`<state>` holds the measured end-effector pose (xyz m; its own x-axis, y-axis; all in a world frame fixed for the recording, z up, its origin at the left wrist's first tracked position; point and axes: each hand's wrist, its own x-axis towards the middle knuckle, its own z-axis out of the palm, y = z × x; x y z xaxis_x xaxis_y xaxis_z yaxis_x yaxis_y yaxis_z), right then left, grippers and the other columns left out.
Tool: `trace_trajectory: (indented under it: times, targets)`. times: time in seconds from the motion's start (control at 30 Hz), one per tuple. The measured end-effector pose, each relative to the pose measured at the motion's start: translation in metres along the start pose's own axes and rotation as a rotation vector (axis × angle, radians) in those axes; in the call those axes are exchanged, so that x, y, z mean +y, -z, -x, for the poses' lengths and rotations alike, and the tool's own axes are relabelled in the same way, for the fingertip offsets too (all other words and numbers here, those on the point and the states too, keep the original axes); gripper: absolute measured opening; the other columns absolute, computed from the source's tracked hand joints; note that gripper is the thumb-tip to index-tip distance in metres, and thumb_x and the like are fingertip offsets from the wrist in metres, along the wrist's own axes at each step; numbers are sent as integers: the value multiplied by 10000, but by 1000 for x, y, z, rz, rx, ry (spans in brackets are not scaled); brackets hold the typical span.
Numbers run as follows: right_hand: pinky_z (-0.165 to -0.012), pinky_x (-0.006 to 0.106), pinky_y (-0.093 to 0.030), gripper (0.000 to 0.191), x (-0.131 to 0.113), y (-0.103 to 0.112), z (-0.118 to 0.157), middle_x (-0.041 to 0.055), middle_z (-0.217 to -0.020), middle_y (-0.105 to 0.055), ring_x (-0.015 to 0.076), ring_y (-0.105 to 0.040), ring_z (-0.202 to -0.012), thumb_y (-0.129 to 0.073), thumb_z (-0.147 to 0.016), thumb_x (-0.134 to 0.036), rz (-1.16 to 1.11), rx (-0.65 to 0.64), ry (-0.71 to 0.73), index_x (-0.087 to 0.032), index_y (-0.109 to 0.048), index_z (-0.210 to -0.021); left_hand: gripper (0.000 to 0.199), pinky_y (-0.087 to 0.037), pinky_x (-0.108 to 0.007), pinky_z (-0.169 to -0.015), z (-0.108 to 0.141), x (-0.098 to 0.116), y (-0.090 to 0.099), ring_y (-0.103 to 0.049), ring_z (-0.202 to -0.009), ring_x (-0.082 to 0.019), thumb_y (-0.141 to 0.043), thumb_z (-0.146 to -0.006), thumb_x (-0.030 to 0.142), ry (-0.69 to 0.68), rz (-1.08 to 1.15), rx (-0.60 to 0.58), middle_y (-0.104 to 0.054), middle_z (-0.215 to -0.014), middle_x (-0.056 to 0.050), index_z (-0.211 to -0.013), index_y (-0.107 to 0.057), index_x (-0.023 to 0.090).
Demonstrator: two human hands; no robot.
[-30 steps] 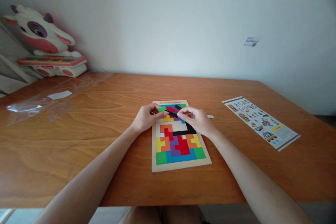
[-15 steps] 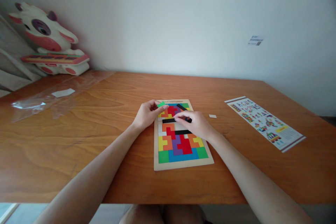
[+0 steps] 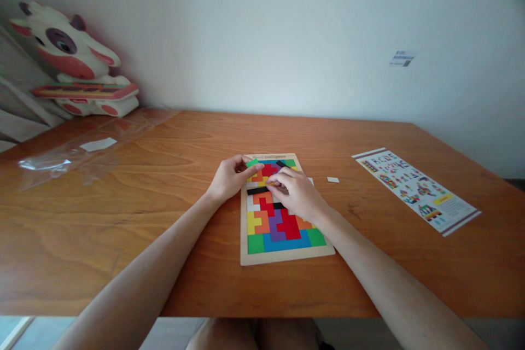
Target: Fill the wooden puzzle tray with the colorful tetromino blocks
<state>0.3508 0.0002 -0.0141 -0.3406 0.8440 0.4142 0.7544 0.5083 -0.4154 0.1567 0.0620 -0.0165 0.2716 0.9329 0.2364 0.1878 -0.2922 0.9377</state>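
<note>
The wooden puzzle board [image 3: 287, 258] lies on the table, filled with coloured block-shaped pieces in its lower part. At its upper left edge my left hand [image 3: 229, 179] is closed on a green puzzle piece [image 3: 251, 163], pinched by thumb and fingers. My right hand [image 3: 298, 192] reaches over the board's middle, its fingers pinched at the right end of a black puzzle piece [image 3: 256, 191]. That straight bar lies slightly tilted over the board. Another black bar [image 3: 278, 206] lies below, partly hidden by my right hand, and a third shows near the top.
A small white piece [image 3: 333, 180] lies right of the board. Further right is a printed pattern sheet [image 3: 418, 191]. A clear plastic bag [image 3: 65, 161] with a white label rests at the left. Behind it stands a cow-shaped toy keyboard [image 3: 86, 90] against the wall.
My right hand has shifted left and slightly up across the board. The black bar at its fingertips has slid left and tilted. My left hand still holds the green piece in place.
</note>
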Motion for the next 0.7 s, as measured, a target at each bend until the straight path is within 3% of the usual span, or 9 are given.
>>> trace_trajectory:
  times: [0.13, 0.33, 0.47, 0.7]
  targets:
    - [-723, 330, -488, 77, -2, -2, 0, 48, -865, -667, 179, -622, -780, -620, -881, -171, 5, 39, -44, -201, -691, -876, 436, -386, -236, -550, -1, -5, 0, -505, -587, -107, -758, -700, 570, 3, 14, 12, -620, -692, -2, -785, -639, 160]
    - [-905, 384, -487, 273, -5, 7, 3, 58, -1035, -719, 198, -636, -971, -506, -899, -105, -56, -24, 239, -212, -668, -1091, 463, -435, -238, -607, -2, -7, 1, -557, -640, -125, -777, -664, 587, 35, 81, 21, -663, -733, -16, -775, -641, 158]
    - [-942, 395, -485, 514, -3, 9, 5, 26, -1091, -739, 188, -642, -1019, -465, -846, -13, -97, -86, 217, -243, -567, -1294, 468, -419, -227, -601, -2, -7, 3, -544, -644, -121, -759, -684, 597, 43, 92, 19, -667, -747, -19, -795, -675, 150]
    - [-951, 425, -485, 455, -6, 10, 5, 24, -1086, -747, 191, -674, -1004, -476, -865, -48, -144, -102, 206, -269, -621, -1236, 518, -423, -238, -599, 0, 1, 6, -533, -643, -143, -663, -747, 655, 52, 12, -14, -634, -678, -13, -852, -739, 154]
